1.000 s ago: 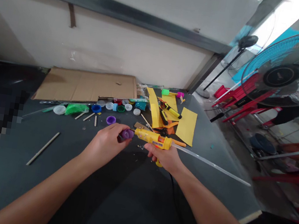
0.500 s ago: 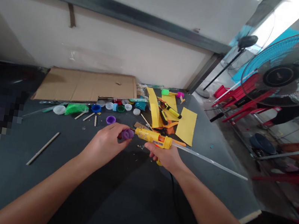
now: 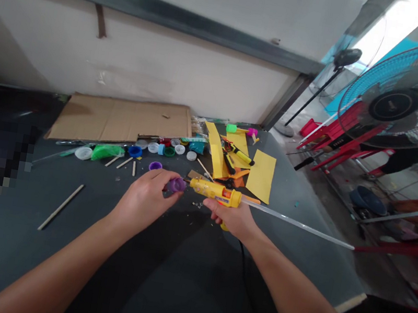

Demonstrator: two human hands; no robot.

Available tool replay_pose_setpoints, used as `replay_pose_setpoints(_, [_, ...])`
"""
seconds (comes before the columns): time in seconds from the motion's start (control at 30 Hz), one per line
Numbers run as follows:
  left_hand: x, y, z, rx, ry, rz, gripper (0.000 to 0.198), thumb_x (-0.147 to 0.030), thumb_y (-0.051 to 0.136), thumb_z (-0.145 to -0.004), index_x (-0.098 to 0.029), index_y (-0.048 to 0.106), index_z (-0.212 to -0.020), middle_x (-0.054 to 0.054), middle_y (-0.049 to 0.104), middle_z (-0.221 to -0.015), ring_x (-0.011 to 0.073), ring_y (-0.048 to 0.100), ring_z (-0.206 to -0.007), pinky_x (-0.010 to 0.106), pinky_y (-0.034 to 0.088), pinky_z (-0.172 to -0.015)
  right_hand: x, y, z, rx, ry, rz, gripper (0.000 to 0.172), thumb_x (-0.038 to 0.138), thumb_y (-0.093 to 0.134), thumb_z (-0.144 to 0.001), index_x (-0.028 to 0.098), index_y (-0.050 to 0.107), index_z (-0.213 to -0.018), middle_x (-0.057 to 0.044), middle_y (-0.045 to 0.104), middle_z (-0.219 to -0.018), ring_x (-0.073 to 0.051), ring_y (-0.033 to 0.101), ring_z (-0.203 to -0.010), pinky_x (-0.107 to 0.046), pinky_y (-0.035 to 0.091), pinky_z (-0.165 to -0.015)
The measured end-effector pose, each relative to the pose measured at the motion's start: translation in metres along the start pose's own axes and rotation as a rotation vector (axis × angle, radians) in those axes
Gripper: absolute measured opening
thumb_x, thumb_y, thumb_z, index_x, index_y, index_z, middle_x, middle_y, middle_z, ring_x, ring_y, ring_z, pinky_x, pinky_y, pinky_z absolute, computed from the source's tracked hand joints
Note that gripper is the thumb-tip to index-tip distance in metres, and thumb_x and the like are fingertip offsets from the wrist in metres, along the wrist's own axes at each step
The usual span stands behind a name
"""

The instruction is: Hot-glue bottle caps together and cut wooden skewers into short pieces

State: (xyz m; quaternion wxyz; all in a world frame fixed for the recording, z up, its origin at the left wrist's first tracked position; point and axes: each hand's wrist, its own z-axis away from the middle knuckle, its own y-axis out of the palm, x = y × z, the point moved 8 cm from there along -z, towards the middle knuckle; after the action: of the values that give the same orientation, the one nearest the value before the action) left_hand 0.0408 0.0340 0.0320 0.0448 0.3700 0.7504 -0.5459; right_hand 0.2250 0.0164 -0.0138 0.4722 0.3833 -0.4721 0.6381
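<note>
My left hand pinches a purple bottle cap just above the dark table. My right hand grips a yellow glue gun by its handle, and the nozzle meets the cap. A long clear glue stick juts from the gun's back toward the right, past the table edge. Another purple cap lies on the table just beyond my left hand.
Several coloured bottle caps, thin wooden sticks, a green bag, yellow paper strips and pliers lie toward the back. Flat cardboard rests against the wall. A standing fan and red chairs are on the right.
The cap and gun nozzle shifted slightly up and left in my hands. The glue stick's far end swung a little farther right.
</note>
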Motion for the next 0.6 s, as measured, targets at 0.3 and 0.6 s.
replay_pose_setpoints(0.3, [-0.0035,-0.0078,0.0014,-0.075,0.1,-0.071,0.023,-0.022,0.061,-0.082,-0.014,0.063,-0.104,0.011,0.068,-0.096,0.0246,0.063,-0.091,0.04,0.052,-0.082,0.0004,-0.0006,-0.0001,-0.011,-0.006,0.026,0.028,0.045,0.071,-0.066,0.018,0.066,-0.073,0.004,0.051,-0.049,-0.008,0.046,-0.042,-0.022,0.043,-0.039])
replay_pose_setpoints(0.6, [-0.0094,-0.011,0.0019,-0.11,0.182,-0.128,0.022,-0.022,0.061,-0.083,-0.012,0.063,-0.103,0.012,0.068,-0.093,0.0259,0.063,-0.09,0.043,0.052,-0.083,-0.0027,-0.0024,-0.0002,-0.023,0.024,0.037,0.026,0.044,0.072,-0.066,0.019,0.066,-0.072,0.003,0.052,-0.049,-0.009,0.047,-0.043,-0.023,0.043,-0.039])
